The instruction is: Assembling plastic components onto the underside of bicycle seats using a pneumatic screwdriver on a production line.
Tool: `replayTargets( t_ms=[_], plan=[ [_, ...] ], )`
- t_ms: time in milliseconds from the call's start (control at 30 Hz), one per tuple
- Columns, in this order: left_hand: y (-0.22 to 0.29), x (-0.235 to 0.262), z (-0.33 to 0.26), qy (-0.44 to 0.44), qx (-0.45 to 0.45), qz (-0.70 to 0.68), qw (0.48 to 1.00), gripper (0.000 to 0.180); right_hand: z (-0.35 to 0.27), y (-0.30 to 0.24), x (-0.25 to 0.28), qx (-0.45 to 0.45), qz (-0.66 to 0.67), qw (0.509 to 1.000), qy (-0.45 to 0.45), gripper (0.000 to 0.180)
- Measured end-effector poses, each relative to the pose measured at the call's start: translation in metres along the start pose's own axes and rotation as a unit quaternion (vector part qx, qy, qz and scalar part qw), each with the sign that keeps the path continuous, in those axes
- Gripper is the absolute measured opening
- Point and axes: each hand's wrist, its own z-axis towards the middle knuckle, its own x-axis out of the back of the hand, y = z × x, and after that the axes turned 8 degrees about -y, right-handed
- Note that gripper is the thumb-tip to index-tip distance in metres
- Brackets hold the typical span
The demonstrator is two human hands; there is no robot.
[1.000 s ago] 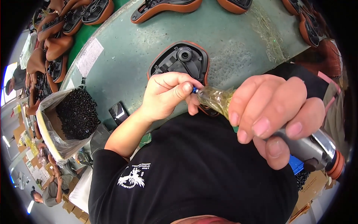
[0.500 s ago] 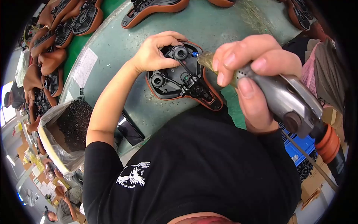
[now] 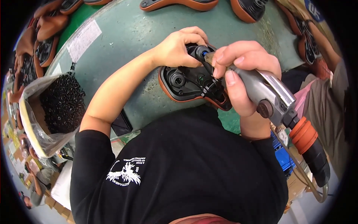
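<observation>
A bicycle saddle (image 3: pixel 189 89) lies upside down before me, its black underside up and a brown edge around it. It carries two round black bumpers and metal rails. My left hand (image 3: pixel 182 47) grips its far left part, fingers over the far edge and thumb beside one bumper. In my right hand (image 3: pixel 249 63) is a silver air screwdriver (image 3: pixel 270 89) with an orange-collared hose end. A small blue piece (image 3: pixel 204 54) shows at its tip, against or very close to the bumper by my left hand. The exact contact is hidden.
A plastic-lined box (image 3: pixel 31 123) of small black parts (image 3: pixel 63 102) stands on the left. More saddles (image 3: pixel 181 4) lie along the far table edge and at far left. A dark flat device (image 3: pixel 121 125) lies by my left elbow. Another person's arm (image 3: pixel 323 43) is at right.
The screwdriver's tip has come down and left to the saddle's bumper, with my right hand behind it. My left hand keeps its hold on the saddle. The whole view has shifted.
</observation>
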Motion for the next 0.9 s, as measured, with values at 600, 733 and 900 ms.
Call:
replayTargets(
  t_ms=[600,733,900],
  plan=[
    [-0.009,-0.009,-0.009,0.027,0.017,-0.048,0.998,0.032,0.014,0.011,-0.007,-0.052,-0.023,0.998,-0.002,0.028],
    [-0.013,-0.009,-0.009,0.034,0.010,-0.054,0.998,0.033,0.010,0.028,-0.008,-0.026,0.042,0.998,0.030,0.025],
    [-0.013,-0.003,-0.005,0.032,0.021,-0.029,0.999,0.040,0.024,0.041,-0.012,-0.049,0.067,0.996,0.021,0.024]
  ],
)
